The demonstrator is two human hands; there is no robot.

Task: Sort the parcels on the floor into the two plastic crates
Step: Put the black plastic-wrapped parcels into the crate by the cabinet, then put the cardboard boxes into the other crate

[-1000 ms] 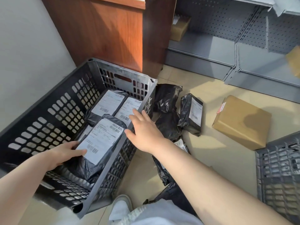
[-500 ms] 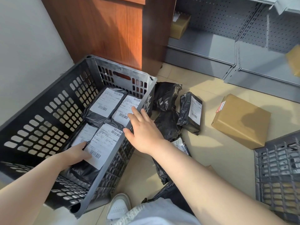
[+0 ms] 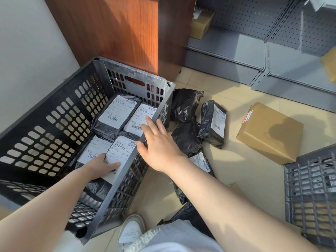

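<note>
A dark plastic crate (image 3: pixel 45 110) stands tilted at the left and holds several black parcels with white labels. My left hand (image 3: pixel 99 166) is inside it, fingers on the label of the nearest black parcel (image 3: pixel 120 150), which lies against the crate's right wall. My right hand (image 3: pixel 160 144) rests on that crate's right rim with its fingers spread and nothing in it. Right of the crate, on the floor, lie black bag parcels (image 3: pixel 185 106), a labelled black parcel (image 3: pixel 212 122) and a cardboard box (image 3: pixel 269 131). A second crate (image 3: pixel 312 188) is at the right edge.
A wooden cabinet (image 3: pixel 118 30) stands behind the left crate, with a pale wall to its left. Grey metal shelving (image 3: pixel 236 42) runs along the back and holds a cardboard box (image 3: pixel 201 22). My white shoe (image 3: pixel 131 230) is on the tiles below the crate.
My left hand has lowered the black parcel deeper into the left crate, beside another labelled parcel. My right hand has stayed on the crate's rim.
</note>
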